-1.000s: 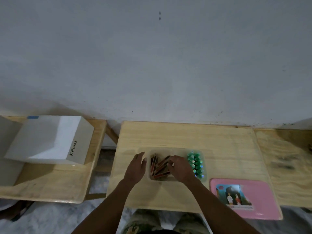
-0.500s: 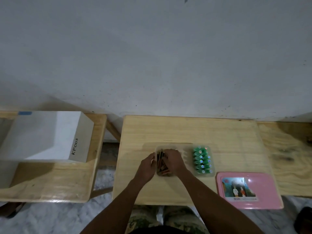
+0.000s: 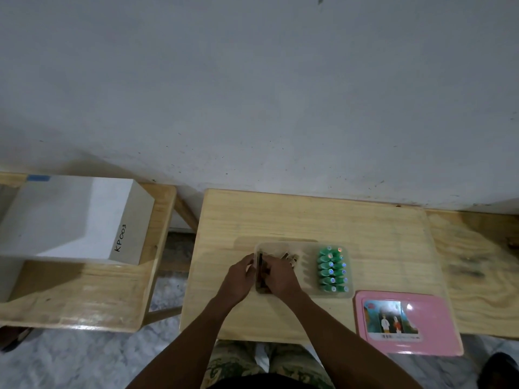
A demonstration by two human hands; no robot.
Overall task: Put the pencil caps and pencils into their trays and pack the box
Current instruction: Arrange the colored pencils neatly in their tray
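Nearest, at the front edge of the surface [image 3: 309, 220], lay the pink box [image 3: 438, 324], lid shut. Its picture label showed two small figures over a line of print too small to read.

Just beyond it both hands met over the left end of the clear tray [image 3: 304, 247]. A second earlier they had been apart, with the pencils [image 3: 261, 273] lying loose and crossed. Now the left hand [image 3: 238, 277] and right hand [image 3: 280, 276] had closed in, fingers curled round the pencils and squeezing them into one tight bundle (a few ends [image 3: 290, 258] still poked out behind the right hand). The pencils were probably being squared up to sit flat in their compartment.

The green caps [image 3: 331, 269] stood in neat rows at the tray's right end, seemingly done, so packing the box remained.

Farther left, on a separate bench, a white box [image 3: 70, 217] bore handwritten "KP003" on its side.
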